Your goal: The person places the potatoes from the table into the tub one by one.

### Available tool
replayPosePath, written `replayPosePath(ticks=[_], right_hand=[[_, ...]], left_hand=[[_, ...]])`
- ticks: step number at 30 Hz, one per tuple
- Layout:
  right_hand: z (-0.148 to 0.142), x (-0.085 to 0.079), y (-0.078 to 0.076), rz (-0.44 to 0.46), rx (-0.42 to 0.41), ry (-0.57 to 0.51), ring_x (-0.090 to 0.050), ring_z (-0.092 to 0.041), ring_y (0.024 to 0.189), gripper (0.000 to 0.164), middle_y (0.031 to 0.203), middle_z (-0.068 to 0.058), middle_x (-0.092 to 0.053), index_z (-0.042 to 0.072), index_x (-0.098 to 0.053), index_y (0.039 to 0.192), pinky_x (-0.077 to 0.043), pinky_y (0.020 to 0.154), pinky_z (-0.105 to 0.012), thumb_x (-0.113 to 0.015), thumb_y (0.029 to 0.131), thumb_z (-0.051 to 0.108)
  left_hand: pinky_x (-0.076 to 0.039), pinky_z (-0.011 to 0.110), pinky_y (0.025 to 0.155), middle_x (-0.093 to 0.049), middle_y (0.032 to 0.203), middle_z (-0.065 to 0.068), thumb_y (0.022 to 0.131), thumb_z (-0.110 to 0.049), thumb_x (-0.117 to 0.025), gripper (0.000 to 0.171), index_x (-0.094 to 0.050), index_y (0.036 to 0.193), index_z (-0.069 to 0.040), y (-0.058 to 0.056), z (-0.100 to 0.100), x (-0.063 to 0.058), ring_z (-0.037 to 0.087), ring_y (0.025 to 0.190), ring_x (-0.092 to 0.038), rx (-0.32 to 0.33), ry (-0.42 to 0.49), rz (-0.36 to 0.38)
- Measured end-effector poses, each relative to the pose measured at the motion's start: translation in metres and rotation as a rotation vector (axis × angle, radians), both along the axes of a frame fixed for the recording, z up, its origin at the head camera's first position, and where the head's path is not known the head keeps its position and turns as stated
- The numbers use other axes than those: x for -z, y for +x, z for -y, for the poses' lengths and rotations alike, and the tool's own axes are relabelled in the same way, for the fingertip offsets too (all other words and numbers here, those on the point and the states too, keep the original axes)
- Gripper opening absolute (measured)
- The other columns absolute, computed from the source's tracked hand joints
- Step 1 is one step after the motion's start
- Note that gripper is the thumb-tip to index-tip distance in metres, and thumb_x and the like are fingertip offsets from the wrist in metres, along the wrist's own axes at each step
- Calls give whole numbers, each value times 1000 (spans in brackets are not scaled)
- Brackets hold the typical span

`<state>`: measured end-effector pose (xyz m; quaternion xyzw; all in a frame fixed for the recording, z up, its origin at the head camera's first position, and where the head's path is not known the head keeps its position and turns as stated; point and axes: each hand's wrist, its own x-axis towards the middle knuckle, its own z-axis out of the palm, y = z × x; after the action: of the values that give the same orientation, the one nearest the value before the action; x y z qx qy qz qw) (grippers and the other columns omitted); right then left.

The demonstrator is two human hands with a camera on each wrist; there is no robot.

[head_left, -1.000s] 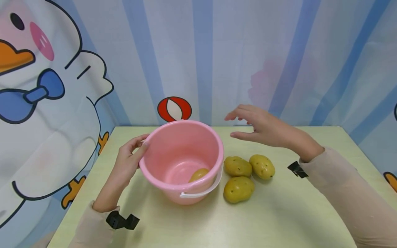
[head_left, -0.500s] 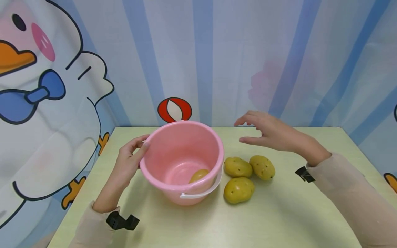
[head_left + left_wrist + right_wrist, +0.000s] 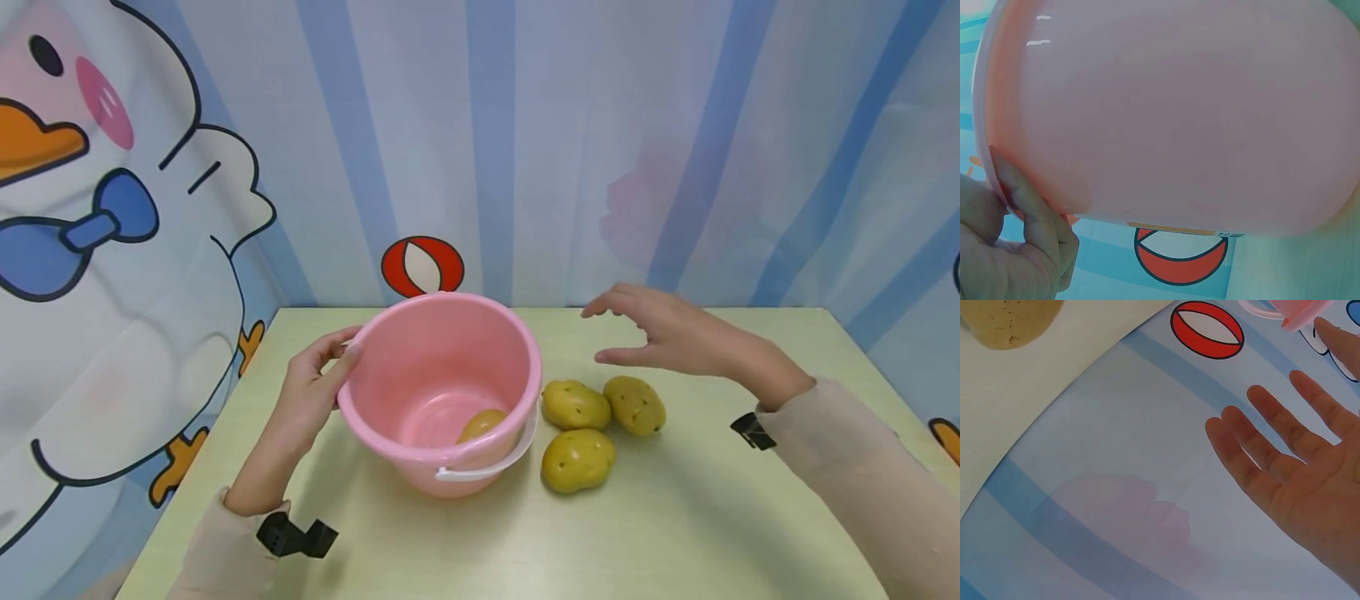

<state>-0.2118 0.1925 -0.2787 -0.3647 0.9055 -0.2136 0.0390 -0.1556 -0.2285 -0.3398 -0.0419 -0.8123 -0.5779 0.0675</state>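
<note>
A pink bucket [image 3: 442, 375] stands on the table, its white handle [image 3: 487, 471] hanging down at the front right. My left hand [image 3: 311, 387] pinches the bucket's rim at its left side; in the left wrist view the fingers [image 3: 1038, 219] lie against the outer wall and the thumb is at the rim. One potato [image 3: 482, 423] lies inside on the bottom, partly hidden by the near wall. Right of the bucket three more potatoes sit close together: one [image 3: 576, 405] nearest, another [image 3: 634, 406] to the right, a third [image 3: 577, 460] in front. Above them hovers my right hand [image 3: 667, 333], fingers spread, holding nothing.
The pale table [image 3: 465, 550] ends at the back against a striped blue curtain [image 3: 555, 150] with a printed duck at left and a red and white ball [image 3: 422, 264]. Black wrist cameras [image 3: 296, 534] sit on both sleeves.
My right hand has drifted right and lower, away from the bucket, with its fingers still apart. The left hand, bucket and potatoes keep their places.
</note>
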Motion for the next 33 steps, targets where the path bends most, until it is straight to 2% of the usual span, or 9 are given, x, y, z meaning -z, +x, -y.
replayPosePath(ticks=[7, 25, 33], right_hand=[[-9, 10, 0, 57, 19, 36, -50, -30, 125, 59, 137, -8, -53, 11, -53, 137, -46, 99, -54, -71, 92, 43], [-28, 39, 0, 150, 32, 35, -51, -29, 122, 59, 133, -7, -56, 10, -55, 137, -46, 98, -54, -74, 90, 40], [-32, 53, -3, 180, 29, 99, -51, -32, 121, 64, 135, -11, -53, 7, -53, 138, -43, 100, -57, -75, 89, 41]], left_hand=[[-58, 24, 61, -51, 112, 21, 104, -22, -56, 45, -51, 142, 1, 0, 0, 0, 10, 69, -63, -1, 5, 4], [-58, 24, 60, -50, 110, 20, 104, -23, -56, 44, -52, 141, 1, 0, 0, 0, 11, 69, -63, -2, 9, 5], [-58, 24, 60, -49, 109, 19, 104, -24, -56, 44, -52, 141, 0, -1, 0, 1, 11, 68, -62, -6, 12, 5]])
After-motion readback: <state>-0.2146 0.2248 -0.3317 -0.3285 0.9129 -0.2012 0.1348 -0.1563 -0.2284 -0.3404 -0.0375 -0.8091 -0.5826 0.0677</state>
